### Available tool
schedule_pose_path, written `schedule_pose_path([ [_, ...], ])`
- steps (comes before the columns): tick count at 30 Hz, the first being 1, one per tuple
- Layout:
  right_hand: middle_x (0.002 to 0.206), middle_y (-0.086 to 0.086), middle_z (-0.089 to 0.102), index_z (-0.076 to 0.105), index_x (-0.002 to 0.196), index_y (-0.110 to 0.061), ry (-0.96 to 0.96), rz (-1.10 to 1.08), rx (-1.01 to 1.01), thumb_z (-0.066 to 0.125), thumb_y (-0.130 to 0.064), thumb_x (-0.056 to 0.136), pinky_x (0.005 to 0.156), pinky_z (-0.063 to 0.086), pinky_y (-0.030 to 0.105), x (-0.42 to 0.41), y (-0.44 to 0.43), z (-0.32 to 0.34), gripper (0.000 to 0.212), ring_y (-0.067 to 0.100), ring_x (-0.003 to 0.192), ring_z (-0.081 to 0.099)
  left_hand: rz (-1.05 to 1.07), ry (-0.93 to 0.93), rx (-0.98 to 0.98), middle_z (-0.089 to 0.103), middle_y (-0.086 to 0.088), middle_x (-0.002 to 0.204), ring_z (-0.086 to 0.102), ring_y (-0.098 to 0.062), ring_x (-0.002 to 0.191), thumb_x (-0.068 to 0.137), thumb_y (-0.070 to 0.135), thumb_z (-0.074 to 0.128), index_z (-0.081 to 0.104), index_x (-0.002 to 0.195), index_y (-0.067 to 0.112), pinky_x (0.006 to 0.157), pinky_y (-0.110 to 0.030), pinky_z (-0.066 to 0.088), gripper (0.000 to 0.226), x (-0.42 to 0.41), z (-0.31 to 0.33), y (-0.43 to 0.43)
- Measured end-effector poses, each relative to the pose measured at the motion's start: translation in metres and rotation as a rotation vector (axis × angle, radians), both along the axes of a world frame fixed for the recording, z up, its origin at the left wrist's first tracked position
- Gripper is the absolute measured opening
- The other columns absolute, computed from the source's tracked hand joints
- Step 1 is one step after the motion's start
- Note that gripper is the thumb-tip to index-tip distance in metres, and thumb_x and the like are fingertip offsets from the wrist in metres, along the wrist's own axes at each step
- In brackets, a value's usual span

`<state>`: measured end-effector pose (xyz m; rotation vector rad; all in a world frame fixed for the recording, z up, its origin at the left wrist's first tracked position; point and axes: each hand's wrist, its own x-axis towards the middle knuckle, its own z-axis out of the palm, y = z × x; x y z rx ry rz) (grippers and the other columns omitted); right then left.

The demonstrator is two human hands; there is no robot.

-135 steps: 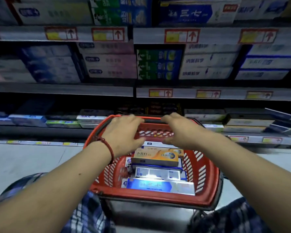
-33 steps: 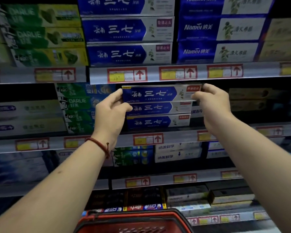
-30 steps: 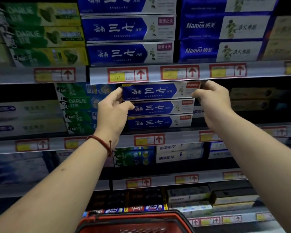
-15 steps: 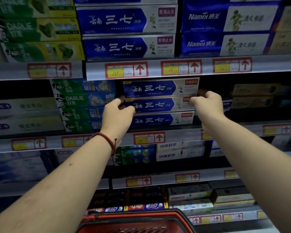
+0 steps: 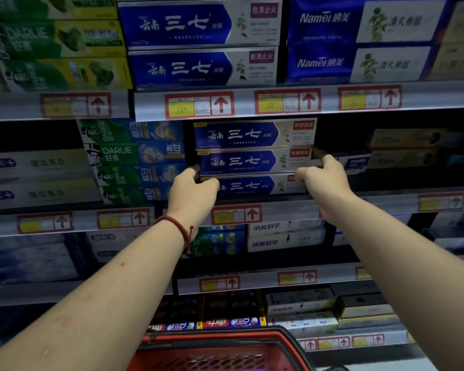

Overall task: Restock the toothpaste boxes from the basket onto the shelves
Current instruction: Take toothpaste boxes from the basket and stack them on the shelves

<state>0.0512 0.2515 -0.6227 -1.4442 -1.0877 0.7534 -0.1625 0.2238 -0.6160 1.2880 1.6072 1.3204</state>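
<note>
Lies flat now as the top of the three-high stack, the newest blue Sanqi toothpaste box (image 5: 253, 135); sits directly under the shelf rail (image 5: 150, 105) above the stack, front roughly flush with the two below; no longer pinched at its ends as a second ago.

Hang lower than then, both: left grip (image 5: 193, 188) at the stack's left end, fingers loosely bent, thumb against the end of the middle box (image 5: 249, 162), forefinger across the front of the bottom box (image 5: 252, 186); right grip (image 5: 322, 175) at the stack's right end, forefinger up at the middle box's upper corner, thumb on the front below; closed round nothing, as far as shows; looks like squaring the stack, not lifting.

Means one box shelved; leaves almost no room above the stack.

Waits well below the stack, the red basket (image 5: 217, 341); contents out of sight; probably calls next for a reach down and another facing.
</note>
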Motion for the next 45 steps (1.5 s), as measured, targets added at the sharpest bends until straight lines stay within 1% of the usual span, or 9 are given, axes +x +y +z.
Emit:
schedule_pose_path([
  [2,0.128,0.004,0.063,0.048,0.142,-0.017,-0.005,0.016,0.014,0.065,-0.009,0.09,0.1,0.053,0.046,0.0,-0.001,-0.002,0.056,0.025,0.114,0.06,-0.005,-0.01,0.0,0.043,0.017,0.078,0.041,-0.001,0.068,0.095,0.013,0.06,0.057,0.1,0.022,0.062,-0.027,0.038,0.011,-0.001,-0.001,0.0],
  [5,0.127,0.002,0.063,0.048,0.144,-0.018,-0.016,0.011,0.026,0.065,-0.009,0.089,0.1,0.052,0.044,0.0,-0.002,-0.005,0.058,0.023,0.113,0.06,-0.038,-0.059,-0.012,0.044,0.017,0.081,0.04,0.002,0.07,0.094,0.012,0.063,0.053,0.137,0.01,0.074,-0.026,0.038,0.044,-0.002,-0.007,0.004],
  [9,0.12,-0.001,0.066,0.05,0.143,-0.02,-0.029,0.005,0.044,0.065,-0.008,0.087,0.096,0.053,0.04,0.001,-0.004,-0.009,0.06,0.018,0.106,0.063,-0.006,-0.03,0.036,0.04,0.022,0.082,0.043,-0.001,0.073,0.092,0.014,0.065,0.053,0.138,0.017,0.082,-0.028,0.037,0.047,-0.002,-0.011,0.004],
  [14,0.121,0.001,0.065,0.052,0.14,-0.018,-0.058,-0.011,0.049,0.066,-0.007,0.088,0.09,0.05,0.035,0.001,-0.004,-0.011,0.054,0.02,0.108,0.06,0.005,0.004,0.066,0.039,0.021,0.08,0.038,0.003,0.07,0.091,0.013,0.065,0.045,0.084,0.028,0.082,-0.028,0.037,0.027,-0.006,-0.015,0.007],
  [23,0.114,-0.001,0.063,0.055,0.121,-0.02,-0.081,0.007,0.043,0.064,-0.008,0.092,0.09,0.049,0.035,0.0,-0.009,-0.012,0.033,0.02,0.107,0.059,0.035,0.159,0.123,0.063,0.003,0.099,0.057,-0.013,0.079,0.089,0.02,0.065,0.057,0.111,0.023,0.065,-0.027,0.042,0.023,-0.014,-0.022,0.007],
  [25,0.114,0.001,0.063,0.056,0.12,-0.018,-0.162,0.004,0.038,0.065,-0.011,0.091,0.085,0.047,0.034,-0.002,-0.011,-0.014,0.031,0.023,0.106,0.06,0.037,0.268,0.136,0.063,0.001,0.106,0.057,-0.014,0.078,0.092,0.021,0.062,0.056,0.119,0.02,0.067,-0.027,0.043,0.028,-0.017,-0.021,0.004],
  [30,0.136,0.011,0.045,0.045,0.14,-0.015,-0.541,-0.06,0.068,0.065,-0.021,0.091,0.096,0.046,0.037,-0.016,-0.029,-0.017,0.053,0.029,0.119,0.051,-0.076,0.587,0.218,0.05,-0.003,0.144,0.047,-0.021,0.133,0.095,0.021,0.061,0.047,0.144,0.015,0.103,-0.025,0.034,0.051,-0.033,-0.026,-0.012],
  [35,0.145,0.004,0.042,0.039,0.149,-0.02,-0.888,0.172,0.17,0.065,-0.031,0.095,0.107,0.04,0.034,-0.045,-0.061,-0.022,0.061,0.023,0.133,0.044,-0.165,0.886,0.267,0.05,-0.002,0.146,0.045,-0.025,0.135,0.094,0.035,0.063,0.046,0.146,0.022,0.114,-0.048,0.037,0.056,-0.058,-0.038,-0.036],
  [45,0.151,0.002,0.04,0.035,0.153,-0.02,-1.149,0.455,0.168,0.068,-0.044,0.091,0.11,0.042,0.045,-0.089,-0.111,-0.06,0.074,0.026,0.135,0.045,-0.203,1.132,0.254,0.054,-0.001,0.143,0.049,-0.026,0.131,0.089,0.052,0.063,0.046,0.144,0.025,0.11,-0.047,0.038,0.064,-0.092,-0.072,-0.092],
])
